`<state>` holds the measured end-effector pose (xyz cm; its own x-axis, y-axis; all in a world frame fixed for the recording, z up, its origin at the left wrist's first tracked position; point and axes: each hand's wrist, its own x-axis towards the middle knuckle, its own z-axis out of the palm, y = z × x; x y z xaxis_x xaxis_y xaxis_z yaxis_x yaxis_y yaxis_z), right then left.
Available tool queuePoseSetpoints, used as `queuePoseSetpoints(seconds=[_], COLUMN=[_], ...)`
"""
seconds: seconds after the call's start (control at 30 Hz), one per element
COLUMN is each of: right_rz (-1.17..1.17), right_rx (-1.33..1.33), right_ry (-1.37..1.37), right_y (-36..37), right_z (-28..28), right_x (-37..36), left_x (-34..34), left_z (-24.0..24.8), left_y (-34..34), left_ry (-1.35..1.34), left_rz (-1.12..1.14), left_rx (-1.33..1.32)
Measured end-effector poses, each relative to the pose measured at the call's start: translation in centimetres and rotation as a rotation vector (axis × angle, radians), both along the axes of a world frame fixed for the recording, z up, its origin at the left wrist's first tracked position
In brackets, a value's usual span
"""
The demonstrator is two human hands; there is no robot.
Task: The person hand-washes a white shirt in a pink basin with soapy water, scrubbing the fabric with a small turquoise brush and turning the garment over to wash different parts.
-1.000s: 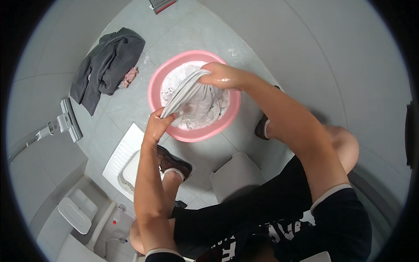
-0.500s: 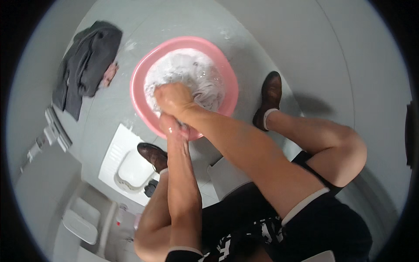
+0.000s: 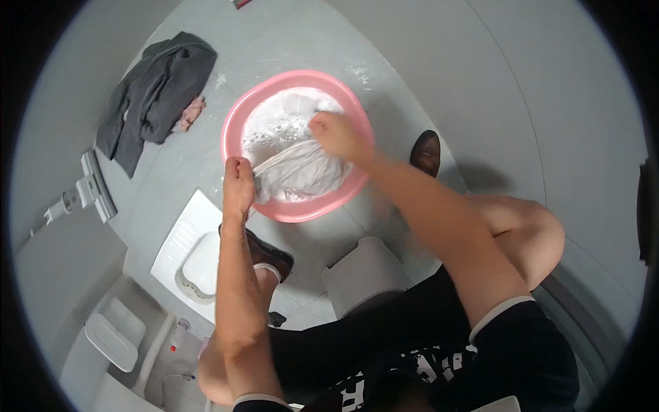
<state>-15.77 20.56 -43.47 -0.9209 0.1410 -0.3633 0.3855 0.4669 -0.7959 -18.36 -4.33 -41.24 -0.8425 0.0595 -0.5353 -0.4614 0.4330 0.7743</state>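
Observation:
A pink basin (image 3: 230, 130) stands on the floor in front of me, holding foamy water (image 3: 271, 120) and a wet white cloth (image 3: 302, 172), maybe a garment. At the basin's left rim my left hand (image 3: 239, 182) is closed on one end of the cloth. My right hand (image 3: 338, 137), slightly blurred and curled into a fist over the right side of the basin, grips the cloth's upper edge. Between the two hands that edge runs taut, while the rest hangs in folds into the suds.
A dark grey garment (image 3: 161, 86) and a small pink cloth (image 3: 192, 113) lie on the floor at far left. Nearby are a squeegee-like floor tool (image 3: 96, 189) and a white squat toilet (image 3: 182, 240). A grey stool (image 3: 364, 271) stands below me; a wall (image 3: 480, 89) rises right.
My hands were together over the basin's near left part, twisting at each other. They have moved apart, left hand to the left rim, right hand rightward, and the cloth is now spread between them.

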Motion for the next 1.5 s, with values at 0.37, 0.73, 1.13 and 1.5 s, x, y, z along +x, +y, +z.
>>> queuePoseSetpoints(seconds=[0.37, 0.73, 1.13, 1.5], right_rz=[0.54, 0.324, 0.31, 0.165], right_rx=[-0.434, -0.429, -0.368, -0.387], right_ry=[-0.02, 0.139, 0.225, 0.332], right_y=[-0.9, 3.3, 2.8, 3.6], right_z=[18.0, 27.8, 31.4, 32.0], right_x=[0.8, 2.7, 4.8, 2.5], left_x=[-1.0, 2.4, 6.0, 7.2], left_z=[18.5, 28.2, 28.2, 16.7], left_y=[2.7, 1.3, 2.3, 1.1], left_ry=[0.115, 0.194, 0.175, 0.211], left_rz=[-0.35, -0.529, -0.586, -0.529], left_rx=[0.356, 0.173, 0.305, 0.029])
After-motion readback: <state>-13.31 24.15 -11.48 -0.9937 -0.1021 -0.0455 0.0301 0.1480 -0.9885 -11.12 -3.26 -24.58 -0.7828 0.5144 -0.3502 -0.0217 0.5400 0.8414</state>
